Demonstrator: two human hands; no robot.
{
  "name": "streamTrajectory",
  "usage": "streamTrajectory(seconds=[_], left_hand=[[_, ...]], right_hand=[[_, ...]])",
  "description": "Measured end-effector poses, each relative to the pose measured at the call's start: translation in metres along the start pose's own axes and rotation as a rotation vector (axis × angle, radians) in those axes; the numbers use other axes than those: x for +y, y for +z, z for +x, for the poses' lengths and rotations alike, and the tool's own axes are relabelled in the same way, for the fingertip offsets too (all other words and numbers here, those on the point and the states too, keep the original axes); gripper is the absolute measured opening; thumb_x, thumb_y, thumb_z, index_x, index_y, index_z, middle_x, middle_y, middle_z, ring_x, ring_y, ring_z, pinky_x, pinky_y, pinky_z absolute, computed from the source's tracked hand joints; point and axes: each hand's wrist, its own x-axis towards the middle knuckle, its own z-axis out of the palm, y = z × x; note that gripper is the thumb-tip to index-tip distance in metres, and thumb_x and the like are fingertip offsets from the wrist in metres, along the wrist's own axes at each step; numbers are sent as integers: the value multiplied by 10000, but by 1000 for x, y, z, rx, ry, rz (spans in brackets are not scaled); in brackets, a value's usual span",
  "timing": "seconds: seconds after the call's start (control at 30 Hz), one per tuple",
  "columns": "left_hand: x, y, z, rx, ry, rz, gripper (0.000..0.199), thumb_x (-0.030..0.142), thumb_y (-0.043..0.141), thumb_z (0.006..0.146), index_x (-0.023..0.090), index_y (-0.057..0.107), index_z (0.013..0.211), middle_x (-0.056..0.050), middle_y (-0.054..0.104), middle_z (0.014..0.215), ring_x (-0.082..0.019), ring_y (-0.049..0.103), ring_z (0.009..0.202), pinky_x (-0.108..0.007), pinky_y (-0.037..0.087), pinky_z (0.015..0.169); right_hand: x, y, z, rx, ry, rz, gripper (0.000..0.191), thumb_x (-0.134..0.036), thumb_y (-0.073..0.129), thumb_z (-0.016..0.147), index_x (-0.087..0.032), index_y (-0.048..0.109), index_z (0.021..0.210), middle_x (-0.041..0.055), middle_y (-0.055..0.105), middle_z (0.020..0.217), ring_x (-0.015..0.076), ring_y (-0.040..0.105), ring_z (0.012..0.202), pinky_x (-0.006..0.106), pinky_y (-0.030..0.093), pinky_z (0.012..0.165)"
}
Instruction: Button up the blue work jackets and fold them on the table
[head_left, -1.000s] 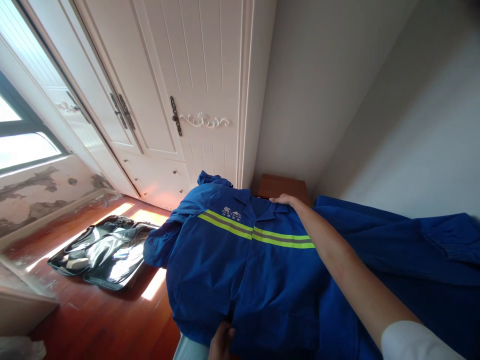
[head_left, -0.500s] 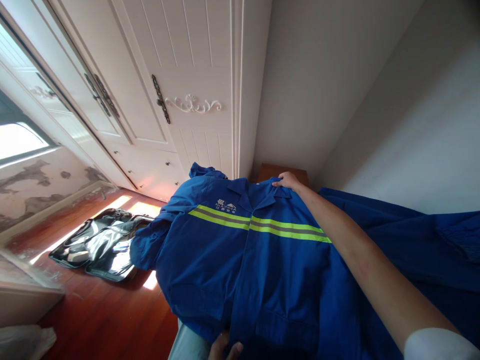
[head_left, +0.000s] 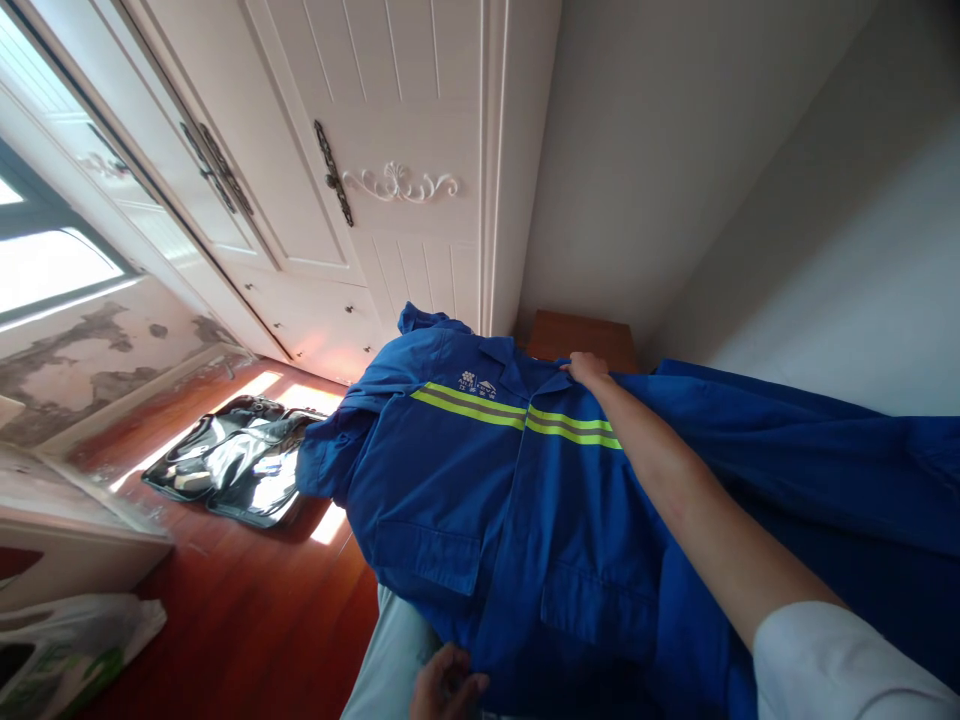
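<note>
Head view: blue jacket (head_left: 480, 480) at 6 o'clock; likely light, limp, best held by collar (head_left: 508, 362) and hem (head_left: 439, 618). Right hand (head_left: 589, 368): fingers pinching collar side, 1 o'clock. Left hand (head_left: 448, 685): near hem, grip unclear.

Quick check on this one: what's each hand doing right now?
Left hand: partly curled by the blue jacket's lower edge; whether it grips the cloth cannot be told.
Right hand: closed, holding the jacket beside the collar.
</note>
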Motion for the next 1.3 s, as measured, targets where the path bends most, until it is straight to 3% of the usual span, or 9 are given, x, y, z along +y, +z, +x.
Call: streamTrajectory(seconds=[0.1,0.23,0.47,0.63,0.8,0.9,1.03,1.1,1.3], left_hand=[[-12,-13,7,66,99,12,523,796,595,599,277,556,552,-43,591,574,-275,625,601,-454,534,671],[1,-53,20,497,136,-137,578,739,634,648,226,648,915,-98,697,907,-338,678,889,-465,548,743],[101,-141,44,968,689,-5,444,509,493,920,178,591,1200,-141,630,1208,-265,597,1118,-428,496,931],[183,-153,66,576,1132,643,384,361,422,985,213,593,1295,-103,503,1460,-277,319,1445,-460,325,1131],[196,-136,110,252,1091,1020,510,447,388,986,165,525,1388,-135,427,1512,-296,297,1453,-532,181,1185],[189,-132,124,230,1035,1084,576,496,366,984,154,471,1435,-151,400,1524,-316,302,1447,-555,158,1180],[206,-128,120,222,997,1128,631,587,360,957,139,560,1355,-192,488,1453,-366,378,1395,-583,251,1128],[223,-122,120,249,1062,1115,638,592,325,964,133,582,1325,-198,507,1435,-345,363,1407,-537,276,1130],[236,-103,148,7,1090,1165,670,581,263,982,165,402,1489,-123,326,1573,-273,249,1474,-450,191,1201]], right_hand=[[-7,-1,-20,100,-57,-42,371,-329,533,951,-42,611,1173,286,590,1230,364,526,1201,480,369,994],[-38,-14,-60,188,-295,-21,456,-330,462,982,-74,488,1359,234,474,1417,326,407,1340,445,273,1113],[-155,41,-209,-5,-1070,216,657,-553,387,982,-159,362,1508,166,344,1553,282,294,1453,473,272,1177],[-171,74,-293,-40,-1266,80,693,-576,429,957,-98,436,1459,220,361,1528,323,248,1465,535,204,1187],[-139,58,-330,-127,-1368,34,681,-578,456,948,-157,413,1480,170,389,1528,283,263,1466,499,219,1193],[-114,38,-331,-72,-1285,82,653,-584,421,960,-211,393,1496,131,344,1561,253,283,1461,468,223,1198],[-71,23,-302,209,-594,126,613,-545,262,1009,-213,374,1511,121,356,1556,266,294,1455,492,197,1202],[-52,28,-288,174,-341,51,682,-573,226,1001,-140,376,1506,163,350,1551,302,282,1456,523,199,1190],[-13,45,-281,123,-233,-103,784,-627,200,979,-70,336,1513,183,248,1588,304,201,1483,473,179,1196]])
